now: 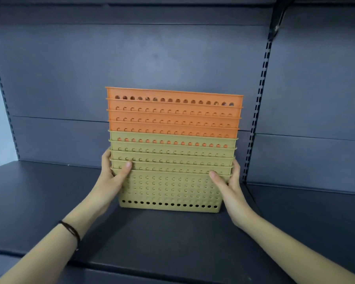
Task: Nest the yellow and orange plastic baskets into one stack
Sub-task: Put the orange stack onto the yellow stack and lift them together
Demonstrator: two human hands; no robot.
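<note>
One nested stack of perforated plastic baskets stands on the dark shelf, in the middle of the view. Several yellow baskets [170, 189] form the lower part and several orange baskets [173, 115] sit nested on top. My left hand [115, 175] grips the stack's left side at the lower yellow rims, thumb across the front. My right hand [225, 181] grips the right side at the same height, thumb on the front face. The stack's back and the fingers behind it are hidden.
The grey shelf board [172, 238] extends to both sides of the stack. A grey back panel [152, 64] rises behind it. Slotted uprights stand at the left [6, 111] and right [258, 111]. A dark band circles my left wrist [71, 231].
</note>
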